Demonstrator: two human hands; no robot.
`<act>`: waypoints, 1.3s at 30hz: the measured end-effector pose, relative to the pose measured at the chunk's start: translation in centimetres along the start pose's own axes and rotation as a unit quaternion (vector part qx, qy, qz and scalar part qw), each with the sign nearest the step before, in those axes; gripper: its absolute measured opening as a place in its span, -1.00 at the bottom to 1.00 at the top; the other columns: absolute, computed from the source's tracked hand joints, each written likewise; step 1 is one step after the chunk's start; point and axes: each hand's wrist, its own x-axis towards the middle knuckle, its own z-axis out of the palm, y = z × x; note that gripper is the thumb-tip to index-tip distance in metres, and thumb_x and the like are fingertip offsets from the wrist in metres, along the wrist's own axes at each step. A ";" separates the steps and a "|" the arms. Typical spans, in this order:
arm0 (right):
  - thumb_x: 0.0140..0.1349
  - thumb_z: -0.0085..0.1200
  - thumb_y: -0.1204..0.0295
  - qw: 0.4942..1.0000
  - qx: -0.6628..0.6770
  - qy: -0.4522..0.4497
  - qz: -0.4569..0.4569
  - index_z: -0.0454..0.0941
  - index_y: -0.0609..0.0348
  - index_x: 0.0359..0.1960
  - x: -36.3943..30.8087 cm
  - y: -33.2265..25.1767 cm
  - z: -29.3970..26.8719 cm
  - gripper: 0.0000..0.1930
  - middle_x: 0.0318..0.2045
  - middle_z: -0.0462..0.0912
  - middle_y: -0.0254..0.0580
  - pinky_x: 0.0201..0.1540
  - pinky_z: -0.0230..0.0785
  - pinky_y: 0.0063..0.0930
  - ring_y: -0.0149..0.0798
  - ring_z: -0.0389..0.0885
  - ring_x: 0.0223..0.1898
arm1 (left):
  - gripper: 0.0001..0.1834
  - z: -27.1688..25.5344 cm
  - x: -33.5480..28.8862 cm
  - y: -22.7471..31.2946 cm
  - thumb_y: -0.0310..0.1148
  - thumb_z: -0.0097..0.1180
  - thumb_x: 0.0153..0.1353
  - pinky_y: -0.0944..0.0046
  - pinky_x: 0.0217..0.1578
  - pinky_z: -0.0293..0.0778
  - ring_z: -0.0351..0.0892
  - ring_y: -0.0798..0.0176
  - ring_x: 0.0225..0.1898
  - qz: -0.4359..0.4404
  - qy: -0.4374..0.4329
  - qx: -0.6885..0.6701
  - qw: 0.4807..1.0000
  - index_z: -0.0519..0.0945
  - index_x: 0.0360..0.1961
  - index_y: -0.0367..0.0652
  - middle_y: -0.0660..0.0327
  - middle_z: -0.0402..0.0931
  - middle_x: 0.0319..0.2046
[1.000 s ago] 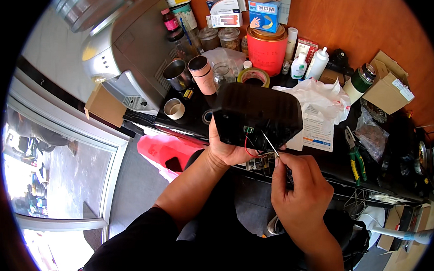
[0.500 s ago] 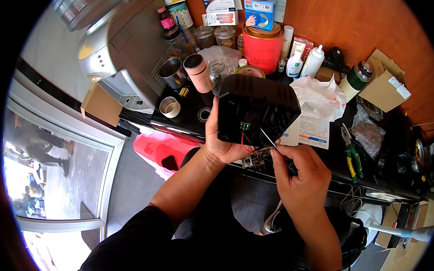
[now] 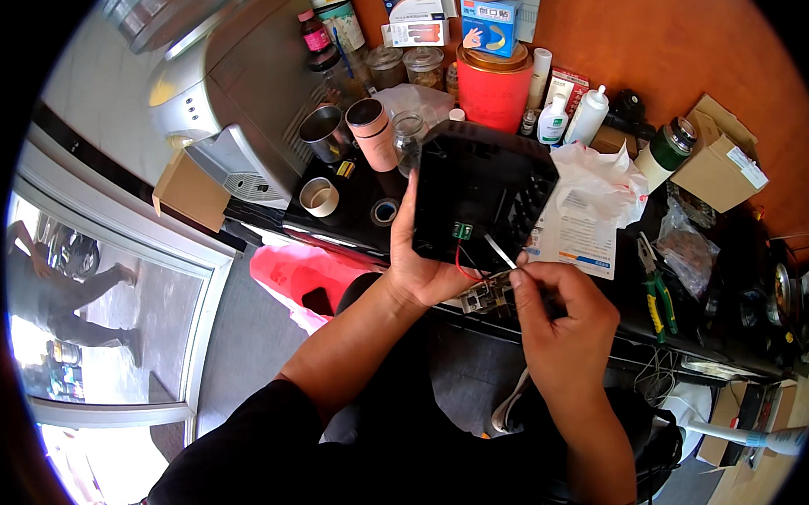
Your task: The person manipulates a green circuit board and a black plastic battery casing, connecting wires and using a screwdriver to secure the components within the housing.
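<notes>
A black plastic housing (image 3: 474, 182) is tilted up in my left hand (image 3: 416, 274), its hollow inside facing me. My fingers wrap its lower left side, and part of them is hidden behind it. Inside sits a small green circuit board (image 3: 462, 231), from which a red wire (image 3: 460, 259) runs down. A larger board with components (image 3: 485, 297) hangs just below the housing. My right hand (image 3: 565, 313) is closed around a screwdriver (image 3: 501, 252). Its shiny shaft points up and left into the lower part of the housing; the handle is mostly hidden in my palm.
Pliers (image 3: 656, 287) with green-yellow handles lie right on the black counter, beside a printed sheet (image 3: 584, 240) and a white plastic bag (image 3: 604, 181). A pink tumbler (image 3: 372, 132), glass jar (image 3: 408, 137) and red canister (image 3: 495, 91) stand behind. A coffee machine (image 3: 226, 102) is left.
The housing has tilted so more of its inside shows. The screwdriver's shaft has shifted slightly and catches more light. Beyond the glass at left, a walking person shows more fully.
</notes>
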 end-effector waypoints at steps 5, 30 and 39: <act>0.18 0.36 0.52 0.998 -0.047 0.017 -0.033 0.66 0.21 -0.34 0.8 -0.4 -1.2 -0.90 -0.41 0.70 -0.15 -0.33 0.50 -0.48 -0.24 0.69 -0.45 | -0.05 0.1 0.2 -0.1 0.44 -0.23 0.32 -0.32 0.24 0.35 0.48 -0.25 0.19 -0.009 -0.011 -0.011 1.000 0.25 0.45 -0.12 -0.08 0.39 0.30; 0.24 0.26 0.55 0.981 -0.103 -0.010 -0.163 0.66 0.18 -0.20 1.6 0.0 0.7 -0.89 -0.37 0.68 -0.19 -0.46 0.44 -0.49 -0.27 0.64 -0.48 | -0.06 1.5 0.3 0.2 0.42 -0.25 0.34 -0.22 0.26 0.36 0.47 -0.31 0.21 -0.008 0.059 -0.045 0.997 0.27 0.44 -0.16 -0.14 0.41 0.27; 0.13 0.28 0.57 0.968 -0.174 0.005 -0.183 0.67 0.11 -0.28 1.3 -0.3 0.6 -0.86 -0.44 0.66 -0.24 -0.54 0.43 -0.47 -0.25 0.64 -0.55 | -0.10 1.7 0.4 -0.1 0.39 -0.23 0.36 -0.24 0.27 0.35 0.48 -0.26 0.20 0.016 0.050 -0.024 0.998 0.29 0.43 -0.13 -0.12 0.43 0.26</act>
